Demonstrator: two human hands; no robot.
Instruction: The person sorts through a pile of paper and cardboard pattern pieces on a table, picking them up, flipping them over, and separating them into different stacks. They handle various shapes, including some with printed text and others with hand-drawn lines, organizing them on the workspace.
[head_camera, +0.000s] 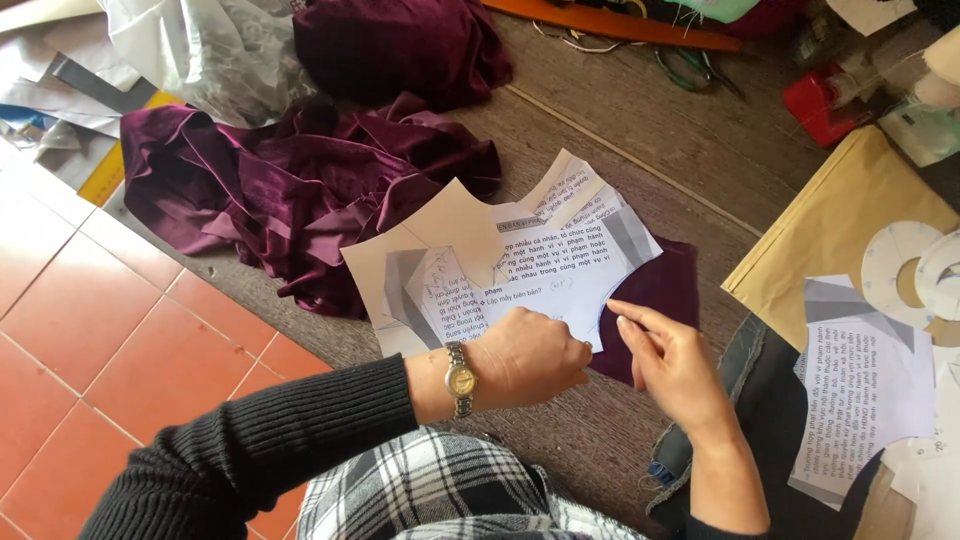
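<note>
The person sits on the floor over a printed paper pattern piece that lies flat on a small piece of dark purple velvet. The velvet in turn rests on a grey-brown mat.

The left hand, with a gold wristwatch on its wrist and a black ribbed sleeve behind it, is curled into a loose fist and presses down on the near edge of the pattern piece. Whether anything is held inside the fist cannot be told.

The right hand is just beside it, at the pattern piece's near right corner. Its fingers are drawn together and its fingertips touch the curved paper edge where it meets the velvet. It grips nothing visible.

Beyond the pattern piece, on its far left, a large crumpled heap of the same purple velvet spreads across the mat. A second bundle lies farther back.

To the right of the pattern piece lies a brown envelope. On and beside the envelope are white paper ring shapes. Another printed paper piece lies nearer the person on dark fabric.

Left of the pattern piece, past the mat's edge, the floor shows orange-red tiles. A red object sits far beyond the pattern piece on the right, its kind unclear.
</note>
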